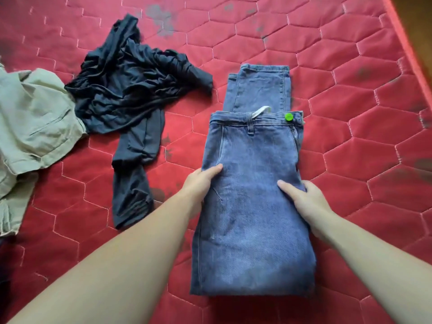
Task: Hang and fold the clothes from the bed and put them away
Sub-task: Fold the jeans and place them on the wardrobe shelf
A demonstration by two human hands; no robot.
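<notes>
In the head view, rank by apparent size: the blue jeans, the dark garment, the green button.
1. blue jeans, nearest the camera, so their lead is unsure
2. dark garment
3. green button

Readable text: none on anything in view.
Jeans (252, 183): a white tag at the waistband, at 12 o'clock from the hands, shows no legible print.
Green button (289, 117): plain, no marking legible.

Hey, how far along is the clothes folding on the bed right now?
Done: the jeans already lie folded on the mattress. In hand: left hand and right hand grip their side edges. Left: the crumpled dark garment and the beige garment.
</notes>
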